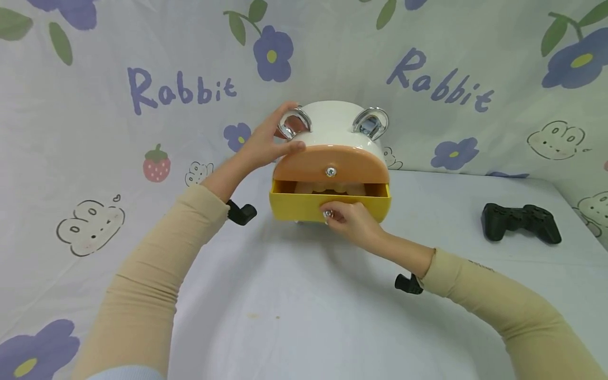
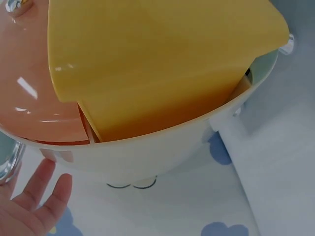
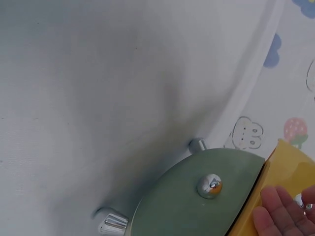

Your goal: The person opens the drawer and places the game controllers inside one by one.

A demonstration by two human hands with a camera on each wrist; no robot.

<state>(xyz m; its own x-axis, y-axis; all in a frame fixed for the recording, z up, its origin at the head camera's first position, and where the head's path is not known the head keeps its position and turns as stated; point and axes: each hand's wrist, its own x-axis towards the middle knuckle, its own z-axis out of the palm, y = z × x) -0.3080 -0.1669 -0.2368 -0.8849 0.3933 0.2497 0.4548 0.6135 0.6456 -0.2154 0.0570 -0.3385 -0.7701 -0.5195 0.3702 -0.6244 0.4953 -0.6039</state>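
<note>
A small white cabinet (image 1: 332, 121) with two chrome ring ears stands on the table. My left hand (image 1: 268, 140) rests against its upper left side around one chrome ear (image 1: 295, 123), thumb laid on the front. In the left wrist view, the fingers (image 2: 42, 194) look loosely extended beside the cabinet wall. Below the closed orange drawer (image 1: 304, 163), the yellow drawer (image 1: 294, 207) is pulled out. My right hand (image 1: 356, 224) pinches its round metal knob (image 1: 328, 214). A green drawer (image 3: 197, 211) beneath shows in the right wrist view.
A black game controller (image 1: 520, 222) lies on the white table (image 1: 309, 338) at the right. Behind the cabinet hangs a patterned cloth (image 1: 328, 53) with flowers and rabbit drawings. Short chrome feet (image 3: 114, 223) support the cabinet.
</note>
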